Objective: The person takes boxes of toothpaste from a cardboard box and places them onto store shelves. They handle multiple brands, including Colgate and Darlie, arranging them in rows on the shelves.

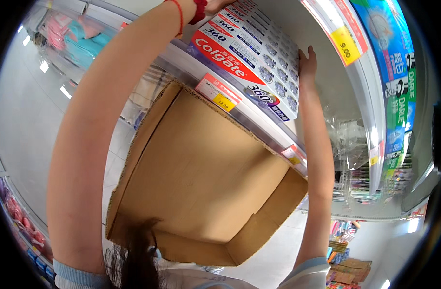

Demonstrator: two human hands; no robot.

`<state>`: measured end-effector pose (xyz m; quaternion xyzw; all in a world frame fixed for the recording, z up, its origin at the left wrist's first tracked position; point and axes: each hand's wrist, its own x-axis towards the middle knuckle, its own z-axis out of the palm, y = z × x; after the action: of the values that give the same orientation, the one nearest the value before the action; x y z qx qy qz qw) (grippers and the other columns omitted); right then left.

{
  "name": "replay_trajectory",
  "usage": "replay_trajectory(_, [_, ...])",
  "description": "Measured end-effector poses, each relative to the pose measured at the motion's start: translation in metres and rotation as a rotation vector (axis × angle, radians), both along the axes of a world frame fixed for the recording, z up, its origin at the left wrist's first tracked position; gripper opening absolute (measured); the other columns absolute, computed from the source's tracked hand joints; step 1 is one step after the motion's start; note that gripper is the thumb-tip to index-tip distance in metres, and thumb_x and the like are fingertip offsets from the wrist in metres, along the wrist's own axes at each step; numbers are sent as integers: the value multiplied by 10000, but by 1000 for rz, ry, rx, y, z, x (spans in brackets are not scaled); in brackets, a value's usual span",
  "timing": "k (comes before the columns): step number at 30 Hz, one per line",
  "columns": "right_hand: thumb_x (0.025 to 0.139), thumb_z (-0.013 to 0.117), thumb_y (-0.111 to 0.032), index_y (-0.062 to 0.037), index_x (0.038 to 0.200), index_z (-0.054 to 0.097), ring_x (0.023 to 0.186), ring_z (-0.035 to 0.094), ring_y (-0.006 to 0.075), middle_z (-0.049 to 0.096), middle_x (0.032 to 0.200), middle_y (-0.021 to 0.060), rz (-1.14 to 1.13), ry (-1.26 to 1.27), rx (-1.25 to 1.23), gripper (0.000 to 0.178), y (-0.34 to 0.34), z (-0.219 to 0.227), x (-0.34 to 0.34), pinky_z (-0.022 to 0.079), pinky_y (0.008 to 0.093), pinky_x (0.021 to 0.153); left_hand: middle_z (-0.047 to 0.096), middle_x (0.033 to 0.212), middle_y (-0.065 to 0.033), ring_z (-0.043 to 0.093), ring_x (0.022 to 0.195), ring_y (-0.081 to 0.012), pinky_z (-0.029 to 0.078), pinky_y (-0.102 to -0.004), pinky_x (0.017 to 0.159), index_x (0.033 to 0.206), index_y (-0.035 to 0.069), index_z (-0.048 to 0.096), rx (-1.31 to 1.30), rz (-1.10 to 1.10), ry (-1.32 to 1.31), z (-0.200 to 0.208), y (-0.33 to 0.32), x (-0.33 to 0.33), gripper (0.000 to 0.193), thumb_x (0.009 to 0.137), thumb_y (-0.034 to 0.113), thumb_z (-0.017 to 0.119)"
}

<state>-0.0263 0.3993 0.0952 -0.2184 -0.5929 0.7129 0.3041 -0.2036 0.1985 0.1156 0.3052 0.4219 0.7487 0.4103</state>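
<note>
A person reaches both bare arms up to a shelf point(264, 134) that carries a slanting row of toothpaste boxes point(249, 60), white with red bands and purple patches, their printed fronts and tops showing. The boxes are between the two hands, at the front of the shelf, just above a red-and-white price tag point(219, 92) with a yellow patch. The left hand point(217, 6) is at the far left end of the row and mostly cut off by the upper edge, so how far open it is, and whether it grips anything, cannot be told. A thin red cord point(180, 15) and a dark red band point(199, 12) circle that wrist. The right hand point(307, 66) is open beside the right side of the row, its visible fingers pointing up; part of it is hidden behind the boxes, and it does not close round them. Below the shelf, between the forearms, is an open cardboard box point(196, 159) with nothing visible inside, tilted near the person's body, with a lock of dark hair point(139, 255) hanging in front of its lower left corner. On the right, an upper shelf point(373, 113) carries blue and green boxes point(394, 72).
</note>
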Motion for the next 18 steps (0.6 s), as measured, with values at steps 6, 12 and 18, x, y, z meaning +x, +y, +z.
replay_trajectory(6, [894,372,-520,63,1294,336,988,557,251,493,1208,202,24,-3,-4,708,-53,23,21,436,333,882,598,902,-115,571,809,-208,471,-308,737,1007,-5,511,-32,-247,57,-12,9,-27,291,925,258,418])
replay_trajectory(12, [885,335,-515,74,1356,205,1126,483,258,378,1331,210,39,-66,48,765,-78,24,31,346,306,971,515,1206,-150,537,1030,-173,440,-295,908,1268,-39,387,-184,-38,157,1,-22,5,521,943,368,372])
replay_trajectory(18, [941,294,-396,16,1309,343,1082,518,248,466,1260,172,9,61,-7,555,-91,22,42,406,347,930,493,1250,-145,544,1036,-177,431,-305,915,1283,-22,384,-211,-1,162,10,-34,31,505,947,353,351])
